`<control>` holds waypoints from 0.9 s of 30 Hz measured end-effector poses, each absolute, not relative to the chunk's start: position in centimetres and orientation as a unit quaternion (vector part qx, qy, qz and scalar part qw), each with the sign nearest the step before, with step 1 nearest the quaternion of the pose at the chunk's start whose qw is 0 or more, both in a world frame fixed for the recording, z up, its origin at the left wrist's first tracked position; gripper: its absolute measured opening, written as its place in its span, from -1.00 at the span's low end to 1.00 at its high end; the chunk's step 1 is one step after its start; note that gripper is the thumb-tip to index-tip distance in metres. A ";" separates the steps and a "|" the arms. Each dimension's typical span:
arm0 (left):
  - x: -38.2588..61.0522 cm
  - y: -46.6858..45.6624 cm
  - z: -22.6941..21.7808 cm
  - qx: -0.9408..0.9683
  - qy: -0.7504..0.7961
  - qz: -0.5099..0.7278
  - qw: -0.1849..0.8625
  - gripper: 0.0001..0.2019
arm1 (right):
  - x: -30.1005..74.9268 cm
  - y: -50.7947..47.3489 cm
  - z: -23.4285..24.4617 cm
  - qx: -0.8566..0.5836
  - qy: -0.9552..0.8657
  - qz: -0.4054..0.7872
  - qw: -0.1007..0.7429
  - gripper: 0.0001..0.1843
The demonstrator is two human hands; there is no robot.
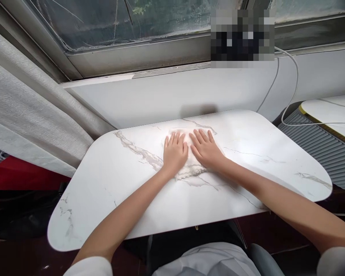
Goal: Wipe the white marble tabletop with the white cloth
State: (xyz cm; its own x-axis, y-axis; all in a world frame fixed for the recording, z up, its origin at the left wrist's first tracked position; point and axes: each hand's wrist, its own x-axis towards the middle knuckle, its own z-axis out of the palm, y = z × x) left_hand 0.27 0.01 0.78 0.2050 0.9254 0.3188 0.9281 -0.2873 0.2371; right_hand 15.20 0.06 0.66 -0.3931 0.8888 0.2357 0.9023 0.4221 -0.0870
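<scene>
A white, fluffy-edged piece of material, perhaps cloth or batting (191,170), lies on the white marble-patterned table (149,209). Its ragged near edge shows between my wrists, while much of the rest is under my hands. My left hand (175,150) rests flat on its left part, fingers stretched out and pointing away from me. On the right part lies my right hand (207,149), palm down with its fingers spread. The two hands are close together, thumbs facing each other with a narrow gap. Neither hand is gripping anything.
A white wall and a window frame (143,57) run behind the table. Pale curtains (40,88) hang at the left. A white cable (296,76) loops down at the right, near a ribbed grey cabinet with a white top (333,111). A blurred-out patch covers part of the sill.
</scene>
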 end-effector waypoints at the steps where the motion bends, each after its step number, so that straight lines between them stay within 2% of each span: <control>1: 0.3 -1.2 0.8 -0.781 -0.593 -0.199 0.001 -0.56 | 15.4 -1.2 0.6 -0.532 -0.837 -0.032 0.121 -0.38; 8: 0.8 -9.0 0.9 -0.827 -0.533 -0.176 -0.020 -0.54 | 17.4 -9.9 0.1 -0.513 -0.842 -0.061 0.152 -0.38; 11: 1.5 -11.8 1.0 -0.841 -0.512 -0.169 -0.042 -0.51 | 18.6 -12.6 0.3 -0.506 -0.844 -0.074 0.162 -0.31; 16: 3.4 -14.5 1.9 -0.869 -0.463 -0.135 -0.112 -0.43 | 21.7 -15.1 1.4 -0.494 -0.856 -0.077 0.133 -0.28; 22: 7.7 -12.6 2.0 -0.883 -0.429 -0.137 -0.128 -0.40 | 26.1 -14.2 1.2 -0.531 -0.839 -0.073 0.091 -0.31; 27: 10.1 -6.2 1.4 -0.879 -0.440 -0.148 -0.107 -0.42 | 27.9 -7.9 -0.2 -0.575 -0.812 -0.042 0.091 -0.35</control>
State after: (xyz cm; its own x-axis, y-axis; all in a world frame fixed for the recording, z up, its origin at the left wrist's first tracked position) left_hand 10.11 -6.18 1.44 0.5682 0.8059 0.1661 0.7427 -0.5892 0.3181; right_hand 27.89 -7.94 -0.15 -0.3223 0.9261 0.1959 0.9413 0.3355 -0.0375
